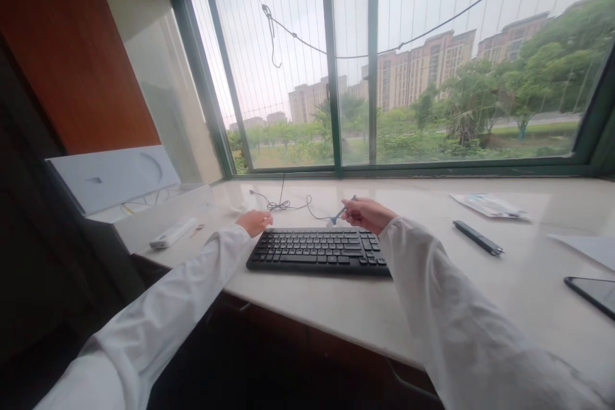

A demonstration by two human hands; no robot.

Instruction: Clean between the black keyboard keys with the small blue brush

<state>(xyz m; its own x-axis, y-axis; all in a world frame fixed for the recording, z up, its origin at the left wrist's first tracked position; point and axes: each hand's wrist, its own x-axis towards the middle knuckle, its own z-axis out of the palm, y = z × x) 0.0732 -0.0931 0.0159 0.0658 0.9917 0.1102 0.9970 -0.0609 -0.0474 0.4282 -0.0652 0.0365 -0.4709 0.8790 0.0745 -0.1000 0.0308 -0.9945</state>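
A black computer keyboard (pixel 318 251) lies on the pale stone sill (pixel 307 307), right in front of me. My right hand (pixel 368 214) is just above its top right edge, pinching a slim blue-and-grey tool (pixel 342 214) with a pale tip, perhaps a small brush. The tool's tip points down and left, over the keyboard's top edge. My left hand (pixel 254 222) rests near the keyboard's top left corner, fingers loosely curled, with nothing visible in it. White sleeves cover both my forearms.
A thin black cable (pixel 288 205) curls behind the keyboard. To the left lies a white oblong device (pixel 173 234). To the right are a black pen-like case (pixel 478 237), a printed leaflet (pixel 490 205), a white sheet (pixel 586 250) and a black phone (pixel 594 295). A large window runs behind the sill.
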